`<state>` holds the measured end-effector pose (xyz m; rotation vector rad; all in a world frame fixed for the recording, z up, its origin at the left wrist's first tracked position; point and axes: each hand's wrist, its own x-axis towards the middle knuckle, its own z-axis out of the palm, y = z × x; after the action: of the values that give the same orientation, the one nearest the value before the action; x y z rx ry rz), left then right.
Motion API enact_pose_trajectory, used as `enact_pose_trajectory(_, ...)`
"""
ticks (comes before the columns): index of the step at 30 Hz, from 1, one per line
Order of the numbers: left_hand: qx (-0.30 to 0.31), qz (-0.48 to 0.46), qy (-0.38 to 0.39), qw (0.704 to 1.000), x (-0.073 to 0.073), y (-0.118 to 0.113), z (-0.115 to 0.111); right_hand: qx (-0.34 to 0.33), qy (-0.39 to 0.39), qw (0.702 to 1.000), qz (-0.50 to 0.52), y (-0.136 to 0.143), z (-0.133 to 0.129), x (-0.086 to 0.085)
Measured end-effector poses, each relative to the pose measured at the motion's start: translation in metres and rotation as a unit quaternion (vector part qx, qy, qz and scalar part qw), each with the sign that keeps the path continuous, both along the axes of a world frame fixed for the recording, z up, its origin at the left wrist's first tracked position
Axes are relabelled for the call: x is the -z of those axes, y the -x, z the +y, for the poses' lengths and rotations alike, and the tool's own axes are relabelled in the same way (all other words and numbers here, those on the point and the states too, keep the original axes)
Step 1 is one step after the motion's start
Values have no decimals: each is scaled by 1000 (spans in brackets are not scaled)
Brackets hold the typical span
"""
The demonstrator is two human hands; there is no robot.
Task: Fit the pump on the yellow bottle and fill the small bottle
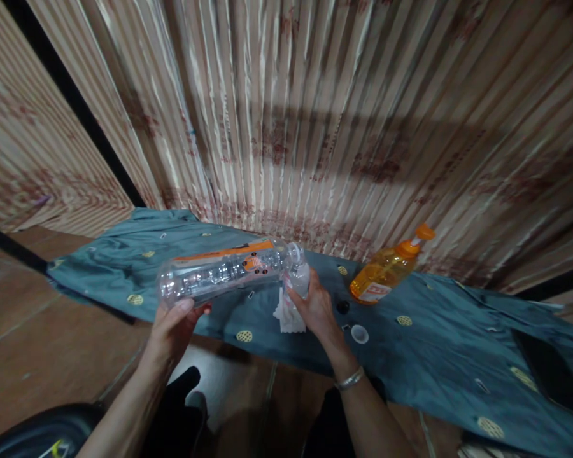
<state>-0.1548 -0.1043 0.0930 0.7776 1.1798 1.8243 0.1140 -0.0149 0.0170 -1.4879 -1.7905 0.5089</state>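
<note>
My left hand [172, 327] is closed around the base end of a large clear plastic bottle [224, 277] with an orange label. The bottle lies tipped almost level, its neck pointing right. At its mouth is a small clear container [298, 275], perhaps a little bottle, gripped by my right hand [319, 308]. Whether the two rims touch, I cannot tell. Below the small container a white crinkled-edged tissue or wrapper [292, 321] lies on the green cloth [267, 343]. Just right of my right hand are a round black cap [342, 307] and a small whitish lid [360, 334].
A pump bottle of orange liquid [384, 273] stands on the cloth to the right. Farther right lies a dark flat object [549, 369], like a phone. A striped curtain [286, 127] hangs behind. Black poles [90, 121] frame the left, and a black rounded seat [42, 432] is at lower left.
</note>
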Motion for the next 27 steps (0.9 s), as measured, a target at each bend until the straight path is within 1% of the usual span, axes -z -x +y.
enact_pose_trajectory(3,-4,-2,-4,1000,-1,-4,1,6,-1,1000,2,0,-1,-1)
enact_pose_trajectory(8,4,-12,-20,1000,3,-2,2,10,-4,1000,3,0,-2,0)
enact_pose_trajectory(15,9,-27,-24,999,2,-2,2,9,-9,1000,8,-1,-1,2)
enact_pose_trajectory(27,5,-26,-21,999,10,3,1,4,-17,1000,17,-1,1,3)
